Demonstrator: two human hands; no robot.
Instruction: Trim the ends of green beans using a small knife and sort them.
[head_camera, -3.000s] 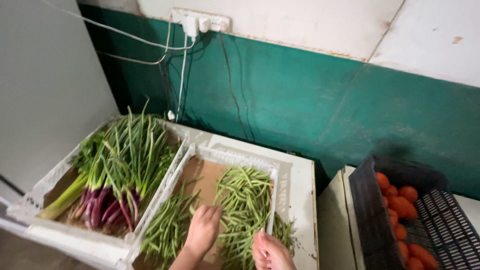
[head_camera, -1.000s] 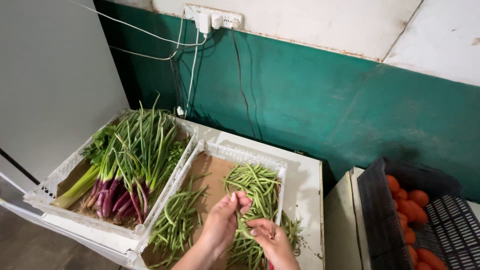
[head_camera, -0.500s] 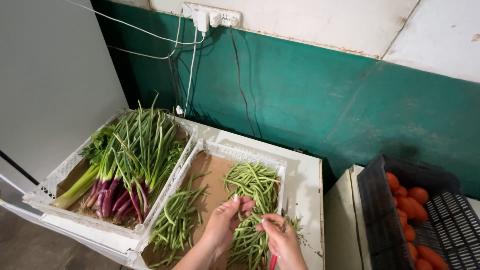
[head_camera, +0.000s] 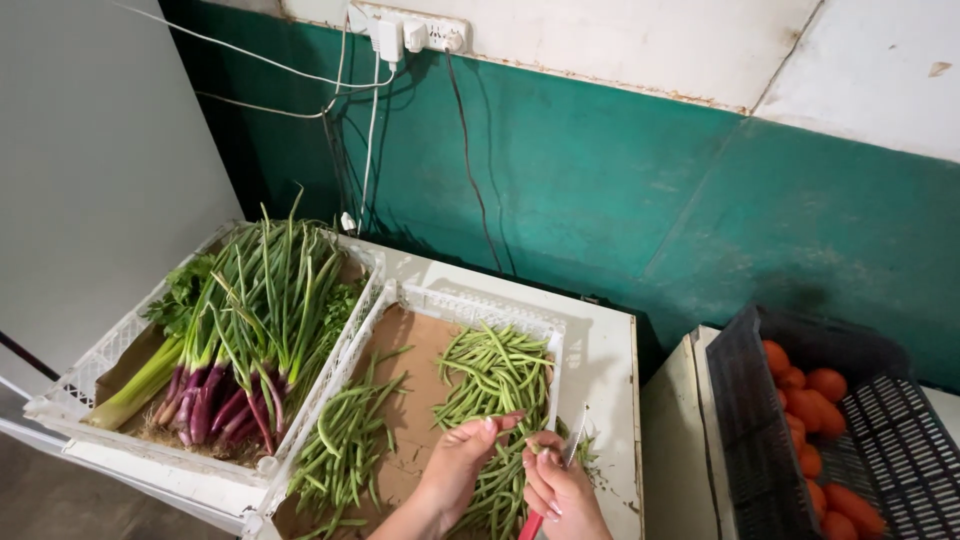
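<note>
The left hand (head_camera: 462, 462) is pinching a few green beans (head_camera: 497, 375) in the white crate (head_camera: 470, 303), steadying them for trimming. At its three o'clock, the right hand (head_camera: 560, 490) is gripping a red-handled knife (head_camera: 556, 487). Scallions (head_camera: 262, 300) are lying at ten o'clock, and a dark crate (head_camera: 735, 400) of tomatoes (head_camera: 800, 400) at three. No labels are showing.

Even soft light, sharp focus, dim upper-left corner.

A white crate of purple spring onions (head_camera: 235, 340) stands left, a dark crate of tomatoes (head_camera: 815, 420) right.
</note>
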